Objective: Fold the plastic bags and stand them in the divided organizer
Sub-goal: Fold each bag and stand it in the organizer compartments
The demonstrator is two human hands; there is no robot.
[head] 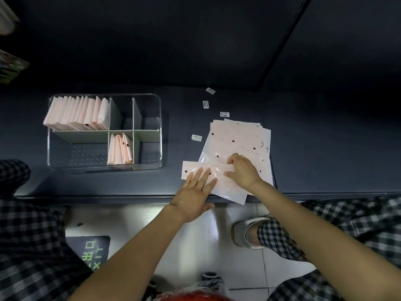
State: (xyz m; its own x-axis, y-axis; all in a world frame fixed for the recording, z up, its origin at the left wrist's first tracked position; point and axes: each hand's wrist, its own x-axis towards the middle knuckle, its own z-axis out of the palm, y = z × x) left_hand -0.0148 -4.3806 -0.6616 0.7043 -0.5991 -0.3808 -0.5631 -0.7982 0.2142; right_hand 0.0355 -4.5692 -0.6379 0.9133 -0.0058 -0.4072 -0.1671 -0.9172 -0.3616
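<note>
A pale pink plastic bag (219,171) lies partly folded near the table's front edge, on top of a fanned stack of flat pink bags (238,137). My left hand (196,192) presses flat on its left part with straight fingers. My right hand (243,170) has curled fingers and pinches the bag's fold. The clear divided organizer (157,131) stands to the left. Several folded bags (78,112) stand in its back left compartment, and a few more folded bags (120,149) stand in the front middle one.
Small white label stickers (210,90) lie scattered on the dark table behind and left of the stack. The table's front edge (108,197) runs just below my hands. Below it are a tiled floor, my shoe (243,234) and checked clothing on both sides.
</note>
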